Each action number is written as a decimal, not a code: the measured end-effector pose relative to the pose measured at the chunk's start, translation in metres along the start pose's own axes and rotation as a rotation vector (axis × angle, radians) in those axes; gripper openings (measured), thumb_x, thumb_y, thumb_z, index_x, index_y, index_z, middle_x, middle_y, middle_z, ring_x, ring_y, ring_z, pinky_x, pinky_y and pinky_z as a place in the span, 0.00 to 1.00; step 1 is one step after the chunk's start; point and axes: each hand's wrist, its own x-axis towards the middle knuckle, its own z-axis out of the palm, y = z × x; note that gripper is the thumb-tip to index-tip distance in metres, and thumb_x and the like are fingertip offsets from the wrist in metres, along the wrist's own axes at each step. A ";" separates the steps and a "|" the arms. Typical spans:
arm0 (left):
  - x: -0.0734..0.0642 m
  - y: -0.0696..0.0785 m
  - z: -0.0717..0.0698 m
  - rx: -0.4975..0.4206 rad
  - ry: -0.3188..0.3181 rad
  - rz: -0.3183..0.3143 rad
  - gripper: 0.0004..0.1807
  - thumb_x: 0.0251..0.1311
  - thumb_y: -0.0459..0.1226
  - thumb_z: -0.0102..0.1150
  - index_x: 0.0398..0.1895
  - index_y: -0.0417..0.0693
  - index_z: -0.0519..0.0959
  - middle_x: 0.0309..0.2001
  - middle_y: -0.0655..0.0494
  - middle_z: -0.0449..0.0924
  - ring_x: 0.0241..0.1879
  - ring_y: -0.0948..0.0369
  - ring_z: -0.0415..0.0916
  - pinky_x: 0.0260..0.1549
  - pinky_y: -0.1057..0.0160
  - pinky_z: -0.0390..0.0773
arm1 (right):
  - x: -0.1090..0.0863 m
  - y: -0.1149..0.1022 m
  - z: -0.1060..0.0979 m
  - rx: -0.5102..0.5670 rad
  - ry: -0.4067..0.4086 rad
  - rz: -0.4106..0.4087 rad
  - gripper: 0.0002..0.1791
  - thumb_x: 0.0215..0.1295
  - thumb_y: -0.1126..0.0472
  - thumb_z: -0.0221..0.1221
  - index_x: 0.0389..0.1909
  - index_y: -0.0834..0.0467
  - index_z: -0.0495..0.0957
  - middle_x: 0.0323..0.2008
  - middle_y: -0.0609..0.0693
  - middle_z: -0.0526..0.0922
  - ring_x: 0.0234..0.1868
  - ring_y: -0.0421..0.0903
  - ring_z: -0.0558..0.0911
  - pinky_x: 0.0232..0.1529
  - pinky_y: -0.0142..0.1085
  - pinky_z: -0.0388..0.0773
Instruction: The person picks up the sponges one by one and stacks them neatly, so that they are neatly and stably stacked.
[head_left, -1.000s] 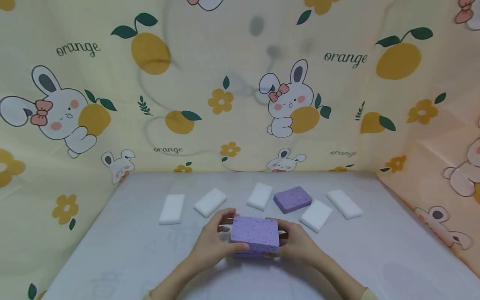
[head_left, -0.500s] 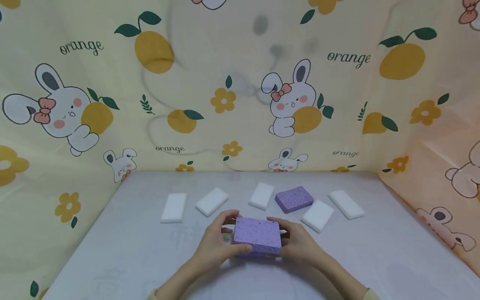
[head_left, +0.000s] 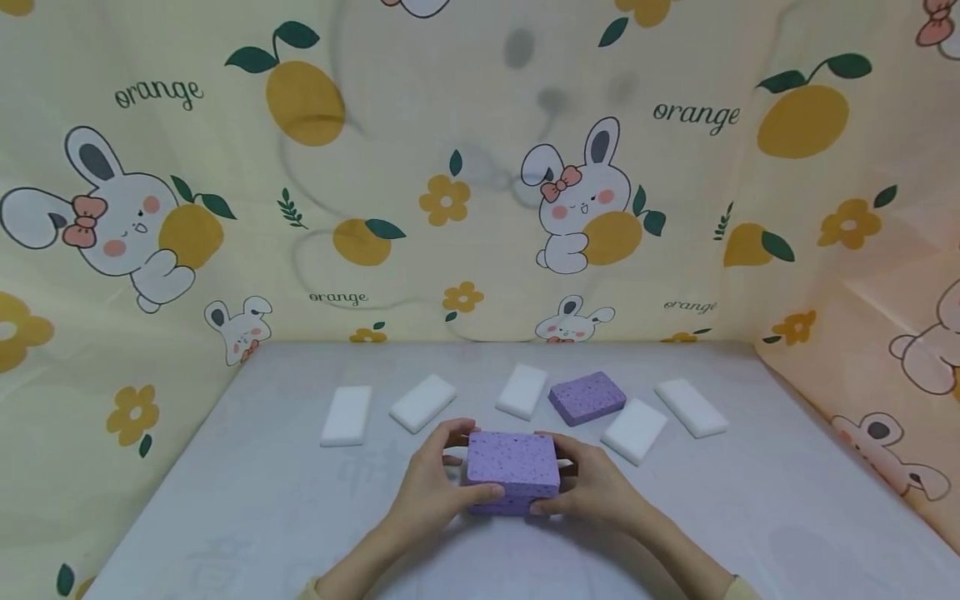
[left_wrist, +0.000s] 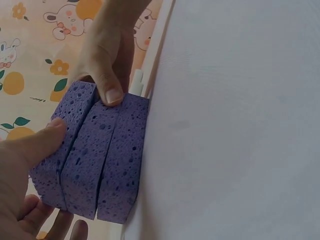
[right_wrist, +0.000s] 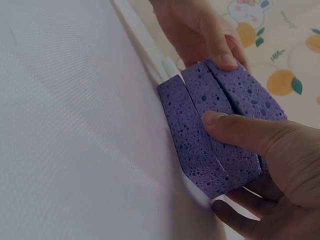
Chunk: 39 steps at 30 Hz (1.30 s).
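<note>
Three purple sponges stand stacked on the table in front of me, edges nearly flush. My left hand (head_left: 435, 487) grips the top sponge (head_left: 513, 458), its thumb on the front face and its fingers behind. From the other side my right hand (head_left: 596, 483) holds the stack lower down. In the right wrist view, the right thumb (right_wrist: 240, 131) presses the front of the middle sponge (right_wrist: 207, 92). The bottom sponge (left_wrist: 122, 160) rests against the table in the left wrist view. A narrow dark gap shows between the top and middle sponges.
Behind the stack lie a fourth purple sponge (head_left: 587, 398) and several white blocks, among them a far-left block (head_left: 347, 417), a block near my right hand (head_left: 634, 432) and a far-right block (head_left: 691, 408). A patterned cloth (head_left: 480, 167) hangs around the pale table (head_left: 247, 500).
The top sponge has shifted slightly back, so more of the lower sponges' front shows. Both hands keep their hold. The right thumb is now plainly seen at the stack's front.
</note>
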 end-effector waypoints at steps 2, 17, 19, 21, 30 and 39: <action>-0.001 -0.001 0.001 0.006 0.000 -0.016 0.45 0.41 0.46 0.81 0.64 0.50 0.68 0.59 0.55 0.74 0.52 0.56 0.73 0.49 0.49 0.77 | 0.000 0.000 0.000 0.010 -0.003 0.002 0.52 0.40 0.60 0.80 0.68 0.64 0.65 0.57 0.56 0.77 0.48 0.50 0.82 0.48 0.34 0.80; -0.002 0.000 0.001 -0.046 -0.053 -0.073 0.44 0.44 0.43 0.80 0.65 0.45 0.66 0.56 0.47 0.74 0.42 0.55 0.80 0.41 0.55 0.82 | 0.000 0.001 0.001 0.035 -0.004 0.002 0.53 0.41 0.61 0.80 0.69 0.66 0.62 0.58 0.57 0.76 0.49 0.50 0.82 0.48 0.35 0.80; -0.002 -0.001 0.001 -0.052 -0.054 -0.076 0.44 0.44 0.43 0.80 0.65 0.45 0.66 0.57 0.47 0.74 0.42 0.55 0.80 0.41 0.55 0.82 | 0.000 0.002 0.001 0.030 -0.002 0.001 0.53 0.41 0.61 0.80 0.69 0.65 0.62 0.58 0.57 0.76 0.49 0.50 0.82 0.49 0.35 0.80; -0.002 -0.001 0.002 -0.058 -0.053 -0.081 0.45 0.44 0.42 0.80 0.65 0.46 0.66 0.57 0.47 0.74 0.42 0.55 0.80 0.41 0.55 0.83 | 0.000 0.002 0.001 0.030 0.000 -0.001 0.53 0.41 0.61 0.80 0.69 0.65 0.63 0.58 0.57 0.76 0.49 0.50 0.82 0.49 0.35 0.80; -0.002 0.002 0.001 -0.086 -0.058 -0.103 0.46 0.43 0.41 0.81 0.66 0.46 0.66 0.57 0.47 0.73 0.42 0.56 0.80 0.38 0.62 0.82 | 0.000 0.001 -0.002 0.009 -0.018 0.007 0.53 0.41 0.58 0.80 0.69 0.64 0.63 0.57 0.58 0.76 0.50 0.52 0.81 0.49 0.35 0.80; 0.000 -0.001 0.001 -0.065 -0.062 -0.106 0.46 0.42 0.41 0.81 0.65 0.43 0.66 0.56 0.46 0.74 0.40 0.56 0.81 0.35 0.64 0.82 | 0.004 0.001 -0.032 -0.042 -0.074 -0.099 0.42 0.56 0.56 0.72 0.68 0.65 0.65 0.60 0.58 0.75 0.55 0.54 0.78 0.55 0.48 0.77</action>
